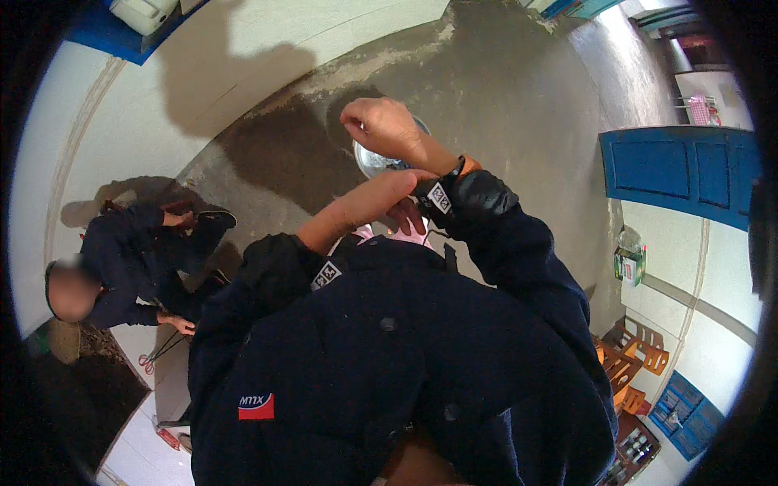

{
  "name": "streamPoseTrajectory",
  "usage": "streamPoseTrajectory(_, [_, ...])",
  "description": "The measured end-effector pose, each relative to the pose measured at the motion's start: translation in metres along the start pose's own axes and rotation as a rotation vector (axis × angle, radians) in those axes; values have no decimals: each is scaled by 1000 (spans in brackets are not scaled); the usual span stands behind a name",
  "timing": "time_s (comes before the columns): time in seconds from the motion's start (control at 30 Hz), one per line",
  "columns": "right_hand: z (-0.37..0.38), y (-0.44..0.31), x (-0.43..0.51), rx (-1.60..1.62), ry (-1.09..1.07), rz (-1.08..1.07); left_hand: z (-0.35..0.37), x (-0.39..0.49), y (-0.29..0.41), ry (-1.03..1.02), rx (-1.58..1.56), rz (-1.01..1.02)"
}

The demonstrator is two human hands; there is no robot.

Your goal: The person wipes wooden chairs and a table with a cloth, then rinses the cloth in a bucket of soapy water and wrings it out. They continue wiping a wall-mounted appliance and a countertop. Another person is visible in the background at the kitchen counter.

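My left hand [389,191] reaches across my body and grips the black cuff [428,197] at my right wrist. Its thumb lies on top, with the fingers curled below. A black-and-white printed patch is on this cuff. Beyond it, my right hand [380,124] is bent inward with curled fingers, and nothing shows in it. An orange band [469,164] circles the right wrist. Below the hands, a round metal basin [368,161] rests on the concrete floor, partly hidden by my forearms. Pink material [427,240] shows beneath my left fingers.
A seated person [134,261] is close on the left, one hand near a thin tool with red loop ends [146,363]. A blue cabinet door [647,167], a green-and-white box [630,266] and wooden chairs [626,358] stand along the right. A pale wall [255,79] borders the floor.
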State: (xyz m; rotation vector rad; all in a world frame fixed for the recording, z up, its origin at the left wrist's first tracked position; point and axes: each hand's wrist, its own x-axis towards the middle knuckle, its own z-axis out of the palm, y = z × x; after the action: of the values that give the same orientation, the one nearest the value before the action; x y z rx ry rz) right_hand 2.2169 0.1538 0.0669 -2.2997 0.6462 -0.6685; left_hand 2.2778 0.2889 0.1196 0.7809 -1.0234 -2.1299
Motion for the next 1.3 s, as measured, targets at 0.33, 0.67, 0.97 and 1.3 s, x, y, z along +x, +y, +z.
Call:
streamPoseTrajectory(0.33, [-57,21,24,1995,505,534,5,10,-13,-32,-136,136])
streamPoseTrajectory(0.67, [-45,25,15,1830,542,724,8,7,-11,9,-88,-64])
streamPoseTrajectory(0.97, [6,37,-2,224,209,392,-3,11,-52,322,-283,-41])
streamPoseTrajectory(1.3, [33,79,-48,-814,-495,-61,2,48,-26,645,344,132])
